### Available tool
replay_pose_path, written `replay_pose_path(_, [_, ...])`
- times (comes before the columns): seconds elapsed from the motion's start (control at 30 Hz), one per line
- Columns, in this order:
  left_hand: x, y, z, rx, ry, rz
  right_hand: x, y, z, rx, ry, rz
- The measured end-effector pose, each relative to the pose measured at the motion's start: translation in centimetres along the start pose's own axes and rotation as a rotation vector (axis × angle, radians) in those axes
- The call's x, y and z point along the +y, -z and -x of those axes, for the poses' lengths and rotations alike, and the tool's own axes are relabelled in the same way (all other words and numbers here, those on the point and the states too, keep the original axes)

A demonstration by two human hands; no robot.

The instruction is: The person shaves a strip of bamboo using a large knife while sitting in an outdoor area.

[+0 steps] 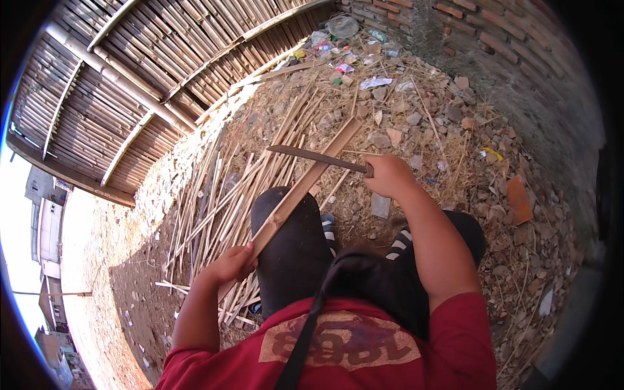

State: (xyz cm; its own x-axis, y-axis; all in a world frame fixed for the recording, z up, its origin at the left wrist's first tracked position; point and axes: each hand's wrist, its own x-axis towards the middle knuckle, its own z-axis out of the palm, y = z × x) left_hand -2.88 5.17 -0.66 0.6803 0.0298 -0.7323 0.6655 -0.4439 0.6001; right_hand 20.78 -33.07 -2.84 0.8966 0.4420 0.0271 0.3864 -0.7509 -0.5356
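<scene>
My right hand [389, 175] is closed round the handle of a machete [315, 156], whose long dark blade points left. The blade crosses over a split bamboo strip [299, 190], which slants from lower left to upper right across my left knee. Whether blade and bamboo touch, I cannot tell. The strip's hollow inner side faces up, with a node visible near my knee. Near its lower end my left hand [234, 263] grips the strip, thumb on top. A pile of thin bamboo slats [221, 208] lies on the ground beyond and left of my left leg.
Overhead left leans a bamboo slat wall [123, 84]. A brick wall [520, 58] rises on the right. Rubble and litter cover the ground, including a crumpled white wrapper [376, 82], an orange tile piece [519, 199] and a clear plastic container [342, 26].
</scene>
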Motion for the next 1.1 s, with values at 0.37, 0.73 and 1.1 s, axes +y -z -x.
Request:
replay_pose_path(0.37, [0.8,-0.6,-0.7,0.143,-0.100,-0.241,1.7,-1.9,-1.3,-0.011,-0.109,-0.043])
replay_pose_path(0.73, [1.0,-0.8,-1.0,0.182,-0.077,-0.221,1.9,-2.3,-0.2,0.023,-0.031,0.088])
replay_pose_path(1.1, [-0.1,-1.1,-0.3,0.119,-0.085,-0.120,-0.1,-3.5,-0.2,0.087,0.209,0.183])
